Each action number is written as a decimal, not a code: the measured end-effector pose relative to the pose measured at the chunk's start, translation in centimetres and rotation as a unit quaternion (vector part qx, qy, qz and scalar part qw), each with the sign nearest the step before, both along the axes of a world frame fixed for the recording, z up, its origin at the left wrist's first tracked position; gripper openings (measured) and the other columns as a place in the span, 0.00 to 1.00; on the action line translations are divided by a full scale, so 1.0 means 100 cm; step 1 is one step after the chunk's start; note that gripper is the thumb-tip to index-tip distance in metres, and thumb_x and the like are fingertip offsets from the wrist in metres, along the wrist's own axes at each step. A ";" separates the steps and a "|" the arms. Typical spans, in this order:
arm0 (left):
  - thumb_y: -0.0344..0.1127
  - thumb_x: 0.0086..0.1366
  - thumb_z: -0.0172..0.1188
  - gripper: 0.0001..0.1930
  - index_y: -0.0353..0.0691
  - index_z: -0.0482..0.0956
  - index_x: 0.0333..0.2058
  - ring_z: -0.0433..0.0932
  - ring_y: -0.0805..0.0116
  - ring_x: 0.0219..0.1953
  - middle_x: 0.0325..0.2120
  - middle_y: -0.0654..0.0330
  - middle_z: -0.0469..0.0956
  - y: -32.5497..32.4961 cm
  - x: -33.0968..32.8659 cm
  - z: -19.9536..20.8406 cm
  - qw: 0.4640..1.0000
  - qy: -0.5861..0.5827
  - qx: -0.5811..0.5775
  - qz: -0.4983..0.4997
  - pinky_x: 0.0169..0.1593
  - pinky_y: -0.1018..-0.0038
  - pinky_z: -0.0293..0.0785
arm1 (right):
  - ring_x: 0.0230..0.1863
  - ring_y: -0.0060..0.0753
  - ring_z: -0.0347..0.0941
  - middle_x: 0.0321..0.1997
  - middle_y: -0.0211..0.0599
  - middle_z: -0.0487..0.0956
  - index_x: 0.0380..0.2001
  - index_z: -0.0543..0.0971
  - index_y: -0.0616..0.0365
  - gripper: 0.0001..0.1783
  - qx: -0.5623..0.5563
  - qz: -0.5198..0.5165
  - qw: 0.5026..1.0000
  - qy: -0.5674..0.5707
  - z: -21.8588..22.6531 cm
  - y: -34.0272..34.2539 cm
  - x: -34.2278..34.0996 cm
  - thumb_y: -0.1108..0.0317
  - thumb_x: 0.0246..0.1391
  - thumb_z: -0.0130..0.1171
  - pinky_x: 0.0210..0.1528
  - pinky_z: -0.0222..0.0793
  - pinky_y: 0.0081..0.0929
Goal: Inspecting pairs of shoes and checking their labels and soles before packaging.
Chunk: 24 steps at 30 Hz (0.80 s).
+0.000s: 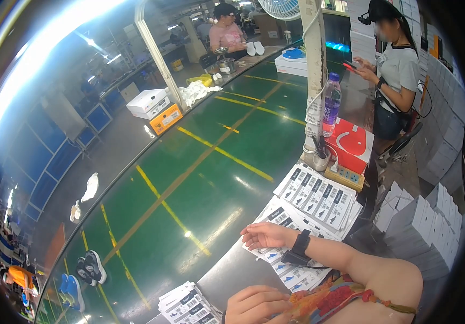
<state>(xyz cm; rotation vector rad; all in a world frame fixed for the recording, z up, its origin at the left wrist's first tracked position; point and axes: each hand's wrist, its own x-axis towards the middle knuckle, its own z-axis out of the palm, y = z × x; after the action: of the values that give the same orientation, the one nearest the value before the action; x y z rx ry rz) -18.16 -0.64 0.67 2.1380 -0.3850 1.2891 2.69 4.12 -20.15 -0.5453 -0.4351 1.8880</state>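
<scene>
Green worktop (pixel 227 200) leftward; my low, half-curled, empty right hand (pixel 267 236) is risking dragging label sheets (pixel 316 194); left hand (pixel 256 304), grip unclear.

Right hand (pixel 265 236) over label sheets (pixel 283 215) — contact hard to judge — left hand (pixel 255 304) near a smaller label stack (pixel 189 306).

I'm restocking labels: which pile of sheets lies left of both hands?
The small pile at the picture's lower edge; the larger piles lie by the right hand.
</scene>
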 end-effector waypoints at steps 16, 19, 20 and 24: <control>0.35 0.60 0.59 0.08 0.37 0.72 0.27 0.79 0.58 0.24 0.23 0.55 0.78 -0.001 -0.021 0.000 1.000 -0.013 0.002 0.018 0.28 0.68 0.73 | 0.44 0.36 0.77 0.41 0.43 0.77 0.46 0.70 0.64 0.14 0.002 -0.001 1.000 0.010 -0.002 0.001 -0.022 0.66 0.67 0.42 0.48 0.77 0.33; 0.34 0.59 0.59 0.08 0.37 0.72 0.26 0.79 0.58 0.24 0.23 0.54 0.79 -0.001 -0.024 -0.002 1.000 -0.024 0.001 0.018 0.28 0.68 0.73 | 0.44 0.36 0.77 0.42 0.43 0.78 0.46 0.70 0.64 0.14 0.000 0.000 1.000 0.006 0.000 0.001 -0.025 0.66 0.67 0.42 0.48 0.77 0.33; 0.34 0.59 0.59 0.08 0.37 0.72 0.26 0.79 0.58 0.24 0.23 0.54 0.79 -0.001 -0.025 -0.002 1.000 -0.024 0.001 0.017 0.28 0.68 0.73 | 0.44 0.36 0.77 0.42 0.43 0.78 0.46 0.70 0.64 0.14 0.001 -0.001 1.000 0.006 0.000 0.001 -0.026 0.66 0.67 0.42 0.48 0.77 0.33; 0.33 0.57 0.59 0.07 0.37 0.72 0.25 0.79 0.58 0.24 0.23 0.54 0.79 -0.001 -0.032 -0.003 0.999 -0.028 0.004 0.018 0.29 0.67 0.73 | 0.44 0.36 0.77 0.41 0.43 0.78 0.46 0.70 0.64 0.14 -0.007 -0.006 1.000 -0.006 -0.001 0.000 -0.031 0.66 0.66 0.42 0.48 0.77 0.33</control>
<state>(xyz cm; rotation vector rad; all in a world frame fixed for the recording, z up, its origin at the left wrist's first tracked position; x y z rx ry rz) -21.32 -0.71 0.40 2.1278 -0.3769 1.3716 -0.40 4.16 -20.30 -0.5681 -0.4266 1.8788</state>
